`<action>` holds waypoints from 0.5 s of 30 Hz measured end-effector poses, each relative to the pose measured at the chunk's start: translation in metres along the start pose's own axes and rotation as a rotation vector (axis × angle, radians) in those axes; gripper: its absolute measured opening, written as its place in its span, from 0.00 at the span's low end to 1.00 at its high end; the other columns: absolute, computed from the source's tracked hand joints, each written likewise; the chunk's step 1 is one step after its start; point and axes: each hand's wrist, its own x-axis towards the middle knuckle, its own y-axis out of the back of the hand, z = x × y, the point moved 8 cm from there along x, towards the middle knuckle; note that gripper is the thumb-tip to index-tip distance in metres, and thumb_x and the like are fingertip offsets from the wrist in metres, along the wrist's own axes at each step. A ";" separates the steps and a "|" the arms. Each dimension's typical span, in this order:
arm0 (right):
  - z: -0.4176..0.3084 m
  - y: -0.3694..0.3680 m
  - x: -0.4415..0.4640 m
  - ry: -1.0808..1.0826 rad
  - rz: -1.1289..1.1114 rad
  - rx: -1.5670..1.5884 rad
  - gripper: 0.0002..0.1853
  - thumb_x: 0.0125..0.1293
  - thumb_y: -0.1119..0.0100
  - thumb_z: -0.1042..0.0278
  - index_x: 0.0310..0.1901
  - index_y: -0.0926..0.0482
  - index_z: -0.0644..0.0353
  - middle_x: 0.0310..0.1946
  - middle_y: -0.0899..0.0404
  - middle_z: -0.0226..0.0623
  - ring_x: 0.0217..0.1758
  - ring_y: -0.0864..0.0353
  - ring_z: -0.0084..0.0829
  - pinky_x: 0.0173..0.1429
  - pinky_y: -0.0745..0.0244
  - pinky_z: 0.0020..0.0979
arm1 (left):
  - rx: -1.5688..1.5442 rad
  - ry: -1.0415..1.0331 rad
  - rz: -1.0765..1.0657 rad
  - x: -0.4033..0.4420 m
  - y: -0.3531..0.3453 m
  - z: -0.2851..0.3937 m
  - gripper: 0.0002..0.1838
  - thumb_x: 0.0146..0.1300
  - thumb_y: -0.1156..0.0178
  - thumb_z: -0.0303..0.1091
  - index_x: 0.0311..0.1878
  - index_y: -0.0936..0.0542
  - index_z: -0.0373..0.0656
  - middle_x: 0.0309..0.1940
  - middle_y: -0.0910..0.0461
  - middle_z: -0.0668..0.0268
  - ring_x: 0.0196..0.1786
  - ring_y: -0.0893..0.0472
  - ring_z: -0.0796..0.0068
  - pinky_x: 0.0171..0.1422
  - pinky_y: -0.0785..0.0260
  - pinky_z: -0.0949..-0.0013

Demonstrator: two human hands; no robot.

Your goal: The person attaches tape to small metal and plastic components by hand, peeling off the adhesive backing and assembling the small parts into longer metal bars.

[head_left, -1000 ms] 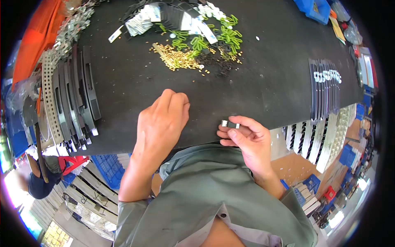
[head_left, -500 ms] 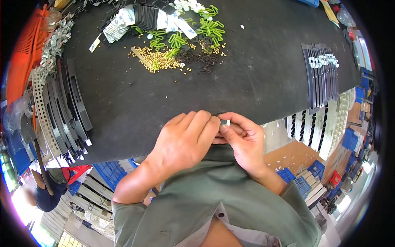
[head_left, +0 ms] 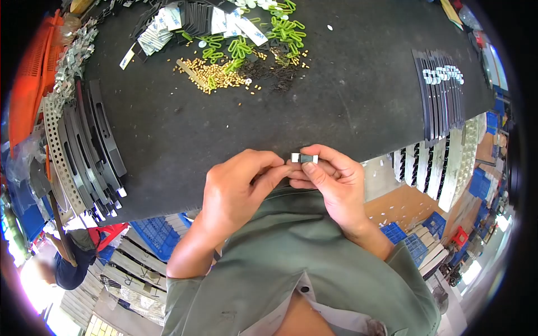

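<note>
My right hand (head_left: 342, 185) pinches a small block with a dark middle and white ends (head_left: 305, 158) between thumb and index finger. The block lies level, above the table's front edge and close to my shirt. My left hand (head_left: 238, 182) is closed just to its left, thumb and index tips pressed together and meeting the right hand's lower fingers. Whatever those left fingertips hold, if anything, is too small or hidden to make out.
Brass-coloured small parts (head_left: 216, 75), dark screw-like bits (head_left: 280, 81), green loops (head_left: 288, 33) and white-labelled pads (head_left: 246, 31) lie at the back of the black table (head_left: 224, 123). Dark strips (head_left: 440, 101) stand right, long dark bars (head_left: 101, 134) left. A person (head_left: 73, 263) is at lower left.
The left hand has drawn slightly left and turned, uncovering the block it hid before. Both white ends of the block now show in the right hand.
</note>
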 end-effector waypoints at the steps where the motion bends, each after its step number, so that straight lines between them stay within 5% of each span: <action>1: 0.000 0.000 0.000 -0.023 -0.012 -0.005 0.15 0.77 0.41 0.76 0.61 0.23 0.71 0.51 0.13 0.51 0.52 0.10 0.39 0.57 0.11 0.36 | 0.000 0.001 0.010 -0.002 0.000 -0.003 0.05 0.67 0.34 0.18 0.45 0.16 0.32 0.40 0.13 0.60 0.39 0.13 0.75 0.40 0.20 0.71; 3: -0.001 -0.003 0.000 -0.046 -0.037 -0.013 0.15 0.77 0.41 0.76 0.61 0.23 0.71 0.51 0.13 0.51 0.53 0.10 0.39 0.57 0.11 0.36 | -0.441 0.092 -0.014 -0.008 -0.006 -0.020 0.06 0.71 0.38 0.17 0.48 0.17 0.30 0.44 0.13 0.59 0.43 0.13 0.76 0.48 0.17 0.70; 6: -0.008 -0.013 -0.004 -0.020 -0.088 -0.039 0.14 0.76 0.40 0.77 0.59 0.22 0.71 0.50 0.13 0.50 0.54 0.11 0.38 0.58 0.12 0.37 | -0.567 0.147 -0.013 -0.016 -0.004 -0.020 0.08 0.72 0.40 0.17 0.53 0.20 0.29 0.45 0.14 0.56 0.44 0.12 0.72 0.55 0.16 0.68; 10: -0.011 -0.024 0.000 0.003 -0.175 -0.043 0.14 0.74 0.39 0.80 0.59 0.22 0.71 0.50 0.13 0.49 0.54 0.11 0.37 0.58 0.12 0.36 | -0.618 0.210 0.010 -0.018 -0.003 -0.025 0.09 0.73 0.42 0.16 0.54 0.21 0.29 0.47 0.16 0.57 0.47 0.14 0.72 0.56 0.17 0.68; 12: -0.012 -0.028 0.000 0.041 -0.211 -0.069 0.14 0.74 0.39 0.81 0.59 0.21 0.71 0.50 0.13 0.49 0.54 0.11 0.37 0.58 0.12 0.36 | -0.650 -0.005 0.114 -0.014 0.002 -0.018 0.06 0.73 0.38 0.21 0.50 0.19 0.32 0.49 0.19 0.60 0.46 0.16 0.76 0.51 0.21 0.71; 15: -0.020 -0.036 0.001 0.119 -0.245 -0.156 0.14 0.72 0.38 0.84 0.58 0.20 0.71 0.49 0.12 0.48 0.51 0.10 0.36 0.57 0.12 0.35 | -0.697 -0.013 0.093 -0.011 -0.004 -0.015 0.05 0.73 0.38 0.22 0.49 0.20 0.33 0.49 0.22 0.61 0.44 0.18 0.77 0.50 0.22 0.71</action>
